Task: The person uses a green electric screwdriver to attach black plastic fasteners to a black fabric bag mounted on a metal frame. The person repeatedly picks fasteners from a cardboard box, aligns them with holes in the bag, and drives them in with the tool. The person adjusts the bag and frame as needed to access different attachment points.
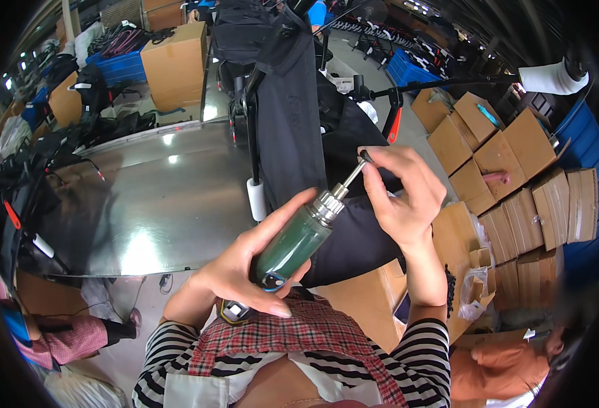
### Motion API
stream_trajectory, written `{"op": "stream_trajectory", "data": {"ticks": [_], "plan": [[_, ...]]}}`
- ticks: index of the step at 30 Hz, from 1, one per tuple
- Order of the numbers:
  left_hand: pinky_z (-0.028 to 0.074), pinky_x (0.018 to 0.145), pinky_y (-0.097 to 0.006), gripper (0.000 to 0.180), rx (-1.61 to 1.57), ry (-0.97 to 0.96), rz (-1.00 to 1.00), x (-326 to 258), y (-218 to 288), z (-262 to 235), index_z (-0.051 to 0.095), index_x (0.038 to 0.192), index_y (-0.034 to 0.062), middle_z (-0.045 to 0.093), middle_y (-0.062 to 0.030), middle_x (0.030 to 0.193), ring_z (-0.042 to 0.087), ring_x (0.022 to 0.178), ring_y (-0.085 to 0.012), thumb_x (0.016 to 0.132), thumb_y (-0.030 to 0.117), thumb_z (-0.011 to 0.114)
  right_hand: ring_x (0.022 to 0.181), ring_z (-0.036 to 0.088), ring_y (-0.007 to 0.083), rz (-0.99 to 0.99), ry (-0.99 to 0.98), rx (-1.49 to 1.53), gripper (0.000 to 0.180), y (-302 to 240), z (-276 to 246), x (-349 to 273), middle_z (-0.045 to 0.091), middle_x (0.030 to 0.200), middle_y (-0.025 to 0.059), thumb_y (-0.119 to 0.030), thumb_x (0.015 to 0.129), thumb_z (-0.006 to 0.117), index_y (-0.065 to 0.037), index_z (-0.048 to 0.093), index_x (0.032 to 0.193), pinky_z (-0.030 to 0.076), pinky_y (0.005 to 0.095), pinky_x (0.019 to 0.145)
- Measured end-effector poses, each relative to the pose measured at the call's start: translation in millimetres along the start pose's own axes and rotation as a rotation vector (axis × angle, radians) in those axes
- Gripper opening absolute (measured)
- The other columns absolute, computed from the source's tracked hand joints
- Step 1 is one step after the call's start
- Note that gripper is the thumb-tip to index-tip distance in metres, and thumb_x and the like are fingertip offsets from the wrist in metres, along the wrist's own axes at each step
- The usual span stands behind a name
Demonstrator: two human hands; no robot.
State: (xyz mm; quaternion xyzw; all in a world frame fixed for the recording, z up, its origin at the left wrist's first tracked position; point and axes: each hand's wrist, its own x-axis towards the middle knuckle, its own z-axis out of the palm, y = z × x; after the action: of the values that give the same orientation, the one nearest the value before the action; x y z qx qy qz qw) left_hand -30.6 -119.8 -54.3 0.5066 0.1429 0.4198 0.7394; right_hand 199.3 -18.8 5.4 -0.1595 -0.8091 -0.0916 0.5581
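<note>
The green screwdriver (291, 246), gripped in the left hand (239, 264) by the near edge of the metal tabletop (184, 217), lies with its long axis forward-right, bit tip at the small dark piece (365, 156) pinched by the right hand's (408, 194) thumb and fingers.

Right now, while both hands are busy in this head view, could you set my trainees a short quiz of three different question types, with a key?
1. Which hand holds the green cylindrical power driver: A) left, B) right, C) neither?
2. True or false: the right hand grips the driver's green body.
3. Fill in: the shiny grey metal tabletop lies mainly on the picture's ____ side.

Key:
1. A, the left hand.
2. False; its fingers pinch a small black piece at the tip of the silver metal bit.
3. Left.
</note>
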Motion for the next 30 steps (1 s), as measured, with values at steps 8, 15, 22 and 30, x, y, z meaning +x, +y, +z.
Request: {"op": "stream_trajectory", "data": {"ticks": [8, 15, 22, 30], "plan": [[0.046, 0.050, -0.028, 0.138, -0.172, 0.051, 0.317, -5.5, 10.6, -17.2, -0.003, 0.162, 0.0158, 0.058, -0.0176, 0.090, 0.058, 0.055, -0.0172, 0.057, 0.001, 0.087, 0.085, 0.071, 0.0244, 0.297, -0.032, 0.141, 0.029, -50.7, 6.2, 24.8, 0.072, 0.099, 0.0154, 0.005, 0.080, 0.074, 0.004, 0.067, 0.108, 0.057, 0.0327, 0.080], [0.048, 0.046, -0.031, 0.131, -0.125, 0.153, 0.521, -8.2, 33.7, -37.0, 0.000, 0.162, 0.0165, 0.057, -0.0190, 0.088, 0.060, 0.051, -0.0204, 0.062, 0.011, 0.083, 0.075, 0.071, 0.0281, 0.488, -0.650, 0.564, 0.029, -84.0, 69.2, -12.7, 0.068, 0.082, 0.0161, -0.002, 0.092, 0.065, 0.004, 0.061, 0.120, 0.056, 0.0378, 0.065], [0.064, 0.076, -0.052, 0.131, -0.189, 0.243, 0.633, -32.2, 40.4, -56.4, 0.000, 0.161, 0.0230, 0.058, -0.0158, 0.087, 0.063, 0.051, -0.0217, 0.059, 0.008, 0.081, 0.059, 0.063, 0.0141, 0.475, -0.158, 0.574, 0.018, -58.5, 100.2, 42.5, 0.062, 0.067, 0.0087, -0.007, 0.103, 0.053, 0.004, 0.066, 0.109, 0.050, 0.0277, 0.055], [0.063, 0.075, -0.054, 0.132, -0.213, 0.201, 0.578, -28.5, 28.0, -75.5, -0.005, 0.160, 0.0207, 0.058, -0.0162, 0.086, 0.064, 0.052, -0.0219, 0.060, 0.007, 0.079, 0.051, 0.064, 0.0314, 0.248, -0.441, -0.417, 0.020, -33.2, 117.0, 37.6, 0.063, 0.062, 0.0128, -0.016, 0.098, 0.061, -0.003, 0.058, 0.113, 0.050, 0.0401, 0.048]]}}
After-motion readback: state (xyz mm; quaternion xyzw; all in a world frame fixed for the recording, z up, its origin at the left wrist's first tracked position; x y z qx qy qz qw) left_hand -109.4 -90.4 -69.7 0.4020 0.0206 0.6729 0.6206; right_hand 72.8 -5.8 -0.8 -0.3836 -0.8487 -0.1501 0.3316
